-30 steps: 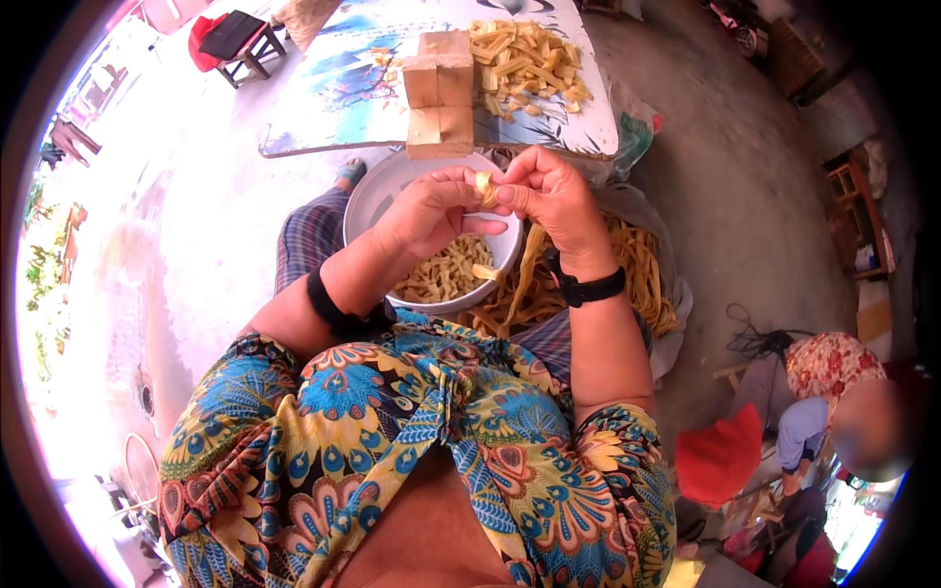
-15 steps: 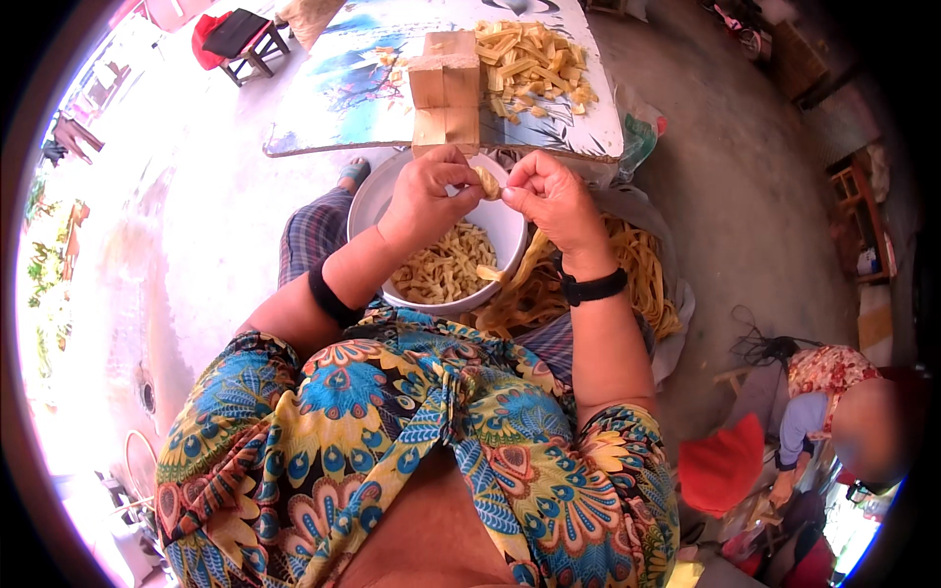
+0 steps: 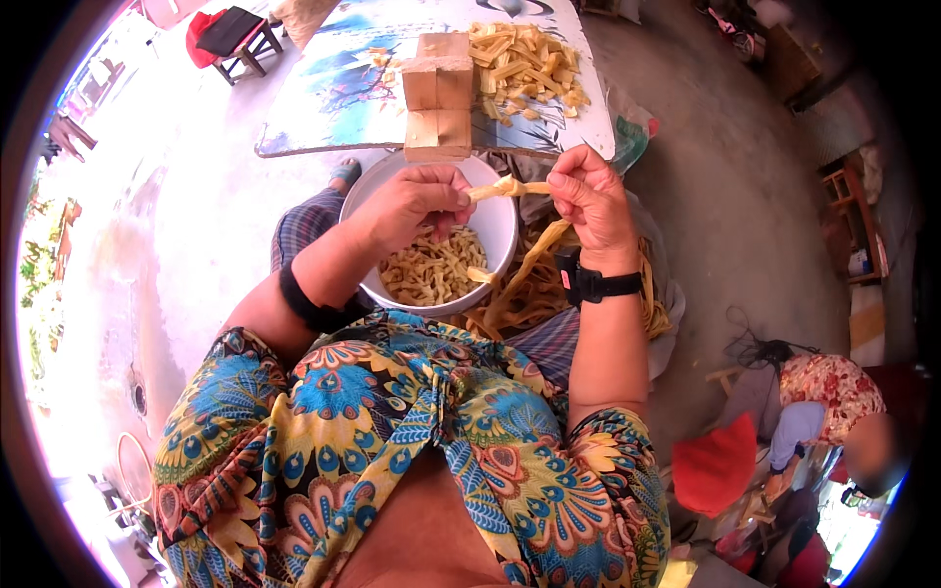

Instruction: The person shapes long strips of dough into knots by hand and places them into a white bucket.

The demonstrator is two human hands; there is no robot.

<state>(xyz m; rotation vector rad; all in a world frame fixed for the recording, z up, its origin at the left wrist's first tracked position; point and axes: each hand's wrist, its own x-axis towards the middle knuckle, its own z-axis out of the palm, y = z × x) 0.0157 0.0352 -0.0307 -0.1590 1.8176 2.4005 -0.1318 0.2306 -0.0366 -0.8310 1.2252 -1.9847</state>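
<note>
Between my hands a pale yellow strip [image 3: 510, 186] is stretched level, with a knot at its middle. My left hand [image 3: 421, 201] pinches the strip's left end. My right hand [image 3: 592, 201] grips the other end, and a length of strip [image 3: 537, 257] hangs below it toward the lap. Under my hands stands a white bowl [image 3: 502, 230] holding many short knotted pieces [image 3: 431, 267]. Long loose strips [image 3: 529, 294] lie in a heap on grey cloth to the bowl's right, partly hidden by my right forearm.
Ahead is a white printed table [image 3: 333, 108] with a wooden block [image 3: 437, 83] and a pile of short cut strips [image 3: 524, 69]. A dark stool [image 3: 240, 39] stands far left. At lower right another person [image 3: 823, 412] bends near a red cloth [image 3: 718, 463].
My hands have moved apart, drawing the bunched strip out into a straight length with a knot. The right hand has shifted right, and the left has turned and dropped slightly.
</note>
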